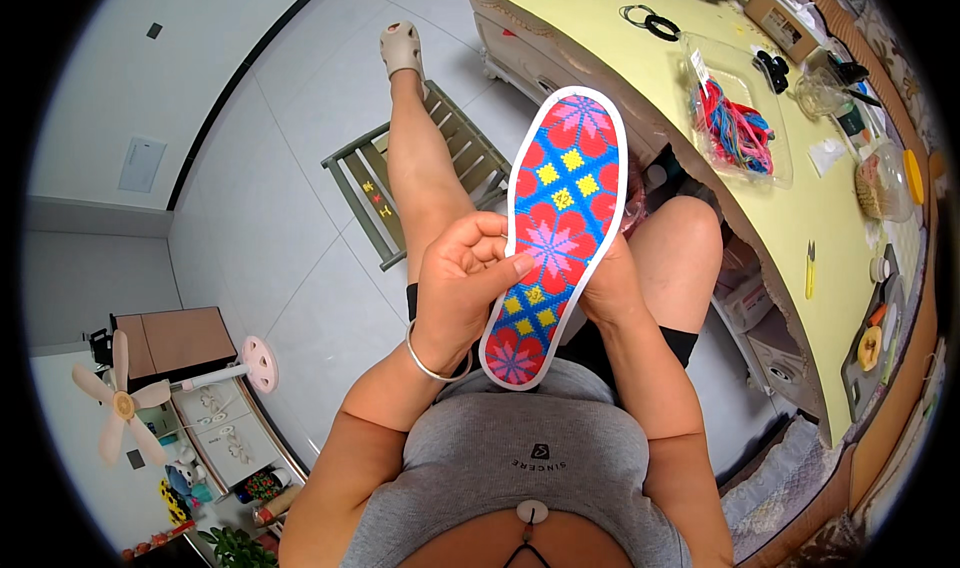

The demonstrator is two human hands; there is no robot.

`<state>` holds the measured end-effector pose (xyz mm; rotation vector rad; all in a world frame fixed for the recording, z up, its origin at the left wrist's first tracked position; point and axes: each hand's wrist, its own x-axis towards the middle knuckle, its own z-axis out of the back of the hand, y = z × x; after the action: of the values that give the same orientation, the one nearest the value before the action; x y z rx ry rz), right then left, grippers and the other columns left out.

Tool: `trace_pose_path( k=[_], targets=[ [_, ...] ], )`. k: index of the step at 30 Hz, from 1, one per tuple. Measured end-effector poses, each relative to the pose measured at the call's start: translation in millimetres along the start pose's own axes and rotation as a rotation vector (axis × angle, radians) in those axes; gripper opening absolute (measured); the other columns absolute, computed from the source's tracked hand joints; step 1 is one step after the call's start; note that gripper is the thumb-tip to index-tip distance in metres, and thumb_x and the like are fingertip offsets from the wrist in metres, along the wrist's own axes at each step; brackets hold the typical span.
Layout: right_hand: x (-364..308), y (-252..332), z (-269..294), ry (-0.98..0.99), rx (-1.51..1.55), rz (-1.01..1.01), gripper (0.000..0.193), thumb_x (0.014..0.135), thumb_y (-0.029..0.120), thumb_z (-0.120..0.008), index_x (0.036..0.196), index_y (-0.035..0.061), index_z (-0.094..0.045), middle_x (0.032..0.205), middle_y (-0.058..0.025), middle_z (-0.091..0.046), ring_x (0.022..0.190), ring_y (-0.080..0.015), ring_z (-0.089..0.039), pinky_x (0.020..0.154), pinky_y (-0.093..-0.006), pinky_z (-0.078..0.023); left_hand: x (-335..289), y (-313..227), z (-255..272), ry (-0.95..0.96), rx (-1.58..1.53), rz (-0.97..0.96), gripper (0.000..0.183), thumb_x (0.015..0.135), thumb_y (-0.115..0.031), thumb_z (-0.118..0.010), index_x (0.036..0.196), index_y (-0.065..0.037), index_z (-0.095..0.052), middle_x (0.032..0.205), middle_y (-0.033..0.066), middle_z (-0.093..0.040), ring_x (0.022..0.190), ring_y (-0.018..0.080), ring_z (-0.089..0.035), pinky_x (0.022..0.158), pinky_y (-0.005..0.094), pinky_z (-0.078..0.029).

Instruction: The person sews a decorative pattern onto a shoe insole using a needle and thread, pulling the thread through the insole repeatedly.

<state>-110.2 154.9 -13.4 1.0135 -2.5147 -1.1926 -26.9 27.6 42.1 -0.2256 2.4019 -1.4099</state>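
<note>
Tabletop [790, 218] in yellow, tiled floor [280, 193], stool [376, 196], fan [122, 404], handheld insole [548, 243]

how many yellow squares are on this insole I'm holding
8 yellow squares on the insole: four above the middle flower, four below it, each group having a top, left, right and bottom one. None looks hidden; the underside isn't visible.

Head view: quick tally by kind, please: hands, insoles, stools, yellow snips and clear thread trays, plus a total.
Hands: 2 (left hand, right hand)
Insole: 1
Stool: 1
Yellow snips: 1
Clear thread tray: 1
Total: 6
</note>
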Motion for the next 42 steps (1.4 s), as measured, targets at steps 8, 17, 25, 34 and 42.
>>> trace_pose_path(
  k=[8, 17, 25, 34, 42],
  targets=[
    [-2.6, -5.7, 4.7, 0.009, 0.082, -0.043, 0.037, 0.079, 0.001, -0.068, 0.114, 0.0019, -0.056, 0.106, -0.0072, -0.064, 0.090, -0.0164, -0.063, 0.076, -0.0306, -0.055, -0.6, 2.8, 2.3, 0.017, 0.023, 0.022, 0.019, 0.082, 0.007, -0.061, 0.100, 0.005, -0.055, 0.091, 0.0149, -0.067, 0.080, 0.0145, -0.066, 0.074, 0.0259, -0.054],
    [0.0, -7.8, 7.5, 0.025, 0.152, -0.055, 0.033, 0.083, 0.005, -0.064, 0.115, 0.0022, -0.056, 0.107, -0.0086, -0.063, 0.092, -0.0188, -0.063, 0.077, -0.0325, -0.055, -0.9, 0.8, 1.1, 0.016, -0.019, 0.037, 0.022, 0.081, 0.007, -0.059, 0.101, 0.007, -0.054, 0.096, 0.0183, -0.067, 0.083, 0.0173, -0.067, 0.077, 0.0282, -0.054],
    [1.4, -12.0, 14.9, 0.049, 0.138, -0.055, 0.035, 0.084, 0.008, -0.065, 0.116, 0.0020, -0.056, 0.108, -0.0092, -0.063, 0.092, -0.0195, -0.064, 0.078, -0.0330, -0.055, -0.7, -4.3, -2.0, 0.046, -0.088, 0.042, 0.018, 0.082, 0.006, -0.060, 0.099, 0.006, -0.053, 0.096, 0.0193, -0.067, 0.085, 0.0195, -0.067, 0.078, 0.0306, -0.056],
    [2.7, -6.7, 13.0, 0.039, 0.149, -0.072, 0.040, 0.081, 0.011, -0.068, 0.117, -0.0004, -0.054, 0.107, -0.0117, -0.064, 0.091, -0.0212, -0.065, 0.077, -0.0343, -0.056, -0.9, -3.0, -0.6, 0.064, -0.103, 0.058, 0.018, 0.083, 0.006, -0.059, 0.099, 0.006, -0.052, 0.094, 0.0195, -0.067, 0.083, 0.0191, -0.068, 0.076, 0.0298, -0.056],
    [3.5, -8.1, 15.9, 0.037, 0.151, -0.101, 0.040, 0.081, 0.010, -0.068, 0.117, 0.0002, -0.055, 0.108, -0.0112, -0.064, 0.091, -0.0209, -0.065, 0.078, -0.0345, -0.056, -0.3, -2.5, -0.9, 0.060, -0.104, 0.060, 0.018, 0.083, 0.006, -0.059, 0.099, 0.006, -0.052, 0.094, 0.0191, -0.067, 0.083, 0.0185, -0.068, 0.076, 0.0295, -0.056]
  ],
)
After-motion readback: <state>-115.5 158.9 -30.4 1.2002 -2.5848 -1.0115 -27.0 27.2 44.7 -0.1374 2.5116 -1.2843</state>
